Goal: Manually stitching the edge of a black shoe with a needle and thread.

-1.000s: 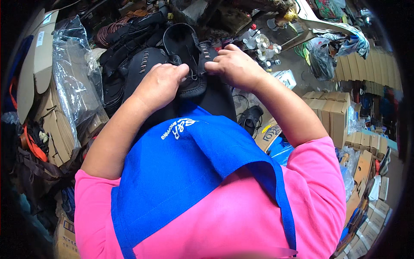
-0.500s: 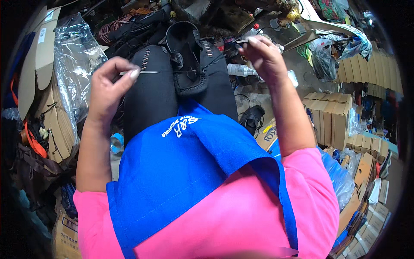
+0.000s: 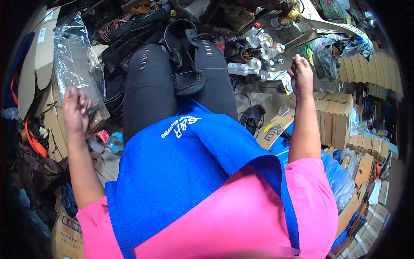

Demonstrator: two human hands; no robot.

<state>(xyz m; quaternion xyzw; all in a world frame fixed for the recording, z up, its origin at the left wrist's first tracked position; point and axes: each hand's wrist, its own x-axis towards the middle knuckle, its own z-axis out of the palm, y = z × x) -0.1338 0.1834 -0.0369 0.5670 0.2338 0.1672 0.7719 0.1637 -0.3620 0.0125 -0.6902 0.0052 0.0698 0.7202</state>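
Note:
A black shoe [image 3: 189, 84] is clamped between my knees, its edge showing a row of thick stitches. From it a thin thread [image 3: 215, 68] stretches out taut to both sides, across my black-trousered thighs. My left hand [image 3: 76, 110] is far out on the left with its fingers curled in, and the thread leads toward it. My right hand [image 3: 301, 75] is raised at the right, closed at the other end of the thread. The needle-like tools are hidden or too small to make out in the hands.
A blue apron [image 3: 172, 168] covers my lap. Several bottles and small pots [image 3: 258, 49] stand beyond my right knee. Clear plastic and cardboard [image 3: 79, 56] are at the left, near two plastic bottles [image 3: 100, 140]. Cardboard boxes [image 3: 334, 116] are stacked at right.
Both hands have swung outward, away from the shoe, the left one also toward me. The thread is now drawn tight between them. Pale slender tools seen in both hands earlier no longer show.

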